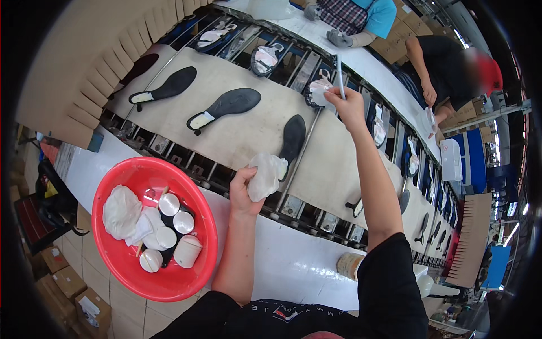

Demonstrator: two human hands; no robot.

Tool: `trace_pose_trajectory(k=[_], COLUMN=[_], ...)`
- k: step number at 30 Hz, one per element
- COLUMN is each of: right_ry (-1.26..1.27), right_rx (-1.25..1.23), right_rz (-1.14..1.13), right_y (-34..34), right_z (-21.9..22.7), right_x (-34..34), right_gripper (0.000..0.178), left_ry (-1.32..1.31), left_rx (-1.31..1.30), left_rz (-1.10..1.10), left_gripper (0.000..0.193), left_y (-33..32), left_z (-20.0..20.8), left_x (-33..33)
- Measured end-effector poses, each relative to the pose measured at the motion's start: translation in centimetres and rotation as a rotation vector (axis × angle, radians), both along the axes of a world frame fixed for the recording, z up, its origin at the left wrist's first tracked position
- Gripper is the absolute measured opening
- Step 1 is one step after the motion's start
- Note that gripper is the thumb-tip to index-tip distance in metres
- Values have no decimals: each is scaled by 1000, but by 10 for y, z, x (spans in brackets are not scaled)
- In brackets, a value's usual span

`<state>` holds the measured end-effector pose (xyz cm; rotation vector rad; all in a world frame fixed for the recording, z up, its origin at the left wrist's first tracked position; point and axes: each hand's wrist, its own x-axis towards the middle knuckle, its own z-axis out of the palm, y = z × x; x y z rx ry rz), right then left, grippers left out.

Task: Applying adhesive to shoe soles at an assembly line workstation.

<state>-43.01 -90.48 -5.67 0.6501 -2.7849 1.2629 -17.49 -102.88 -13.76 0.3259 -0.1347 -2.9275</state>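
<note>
My left hand [245,191] is closed on a translucent white plastic-like lump [265,176] above the conveyor's near edge. My right hand [348,108] reaches across the belt and pinches a slim pale-grey stick [340,76], perhaps a brush handle, which points up and away. Right beside those fingers is a strappy shoe upper [318,90] with pale wrapping, on the far row of the line. A black heeled sole [293,138] lies on the beige belt, just beyond the lump; its heel end is partly covered by it.
More black soles [232,106] and wrapped uppers [266,59] lie along the conveyor. At my left is a red basin [211,226] with white round containers and cloths. A jar [349,265] stands near my right elbow. Across the line are two people, one with gloved hands [339,38].
</note>
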Motion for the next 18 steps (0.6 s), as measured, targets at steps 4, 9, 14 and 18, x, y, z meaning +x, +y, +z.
trace_pose_trajectory(k=[4, 9, 14, 18], right_ry=[-35, 34, 110, 159], right_rx=[68, 283, 347, 403], right_rz=[-61, -179, -234, -228], right_y=[-16, -18, -19, -18], right_z=[-27, -38, -46, -49], right_x=[-24, -39, -42, -42], right_gripper=[19, 16, 16, 16], left_ry=[-95, -169, -123, -147], left_rx=[34, 51, 33, 18], left_rz=[24, 25, 10, 11], left_gripper=[29, 29, 31, 32], left_y=[1, 3, 3, 3], left_z=[1, 7, 5, 5], left_x=[1, -2, -1, -1])
